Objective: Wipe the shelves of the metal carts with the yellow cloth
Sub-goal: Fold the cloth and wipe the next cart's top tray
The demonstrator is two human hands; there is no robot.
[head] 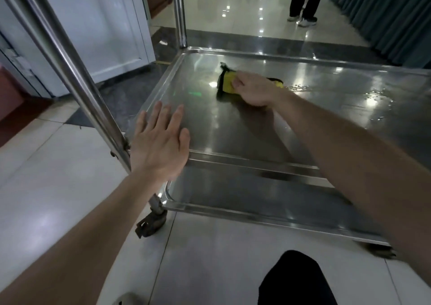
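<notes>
Yellow cloth (227, 82) is down on the steel shelf (233, 130), toward its far-left part. The right hand (253, 89) sits on top of it, grip closed over the cloth with fingers curled across its upper side. The left hand (159, 142) is at the shelf's near-left corner, grip wide, fingers straight and spread; whether the palm touches the metal, I can't tell. Water droplets (375, 95) glisten on the shelf to the right of the cloth. A lower shelf (256, 196) shows beneath, with a caster (151, 224) under the corner post (70, 60) — and someone's legs (303, 1) stand on the tiled floor (58, 176) beyond.
</notes>
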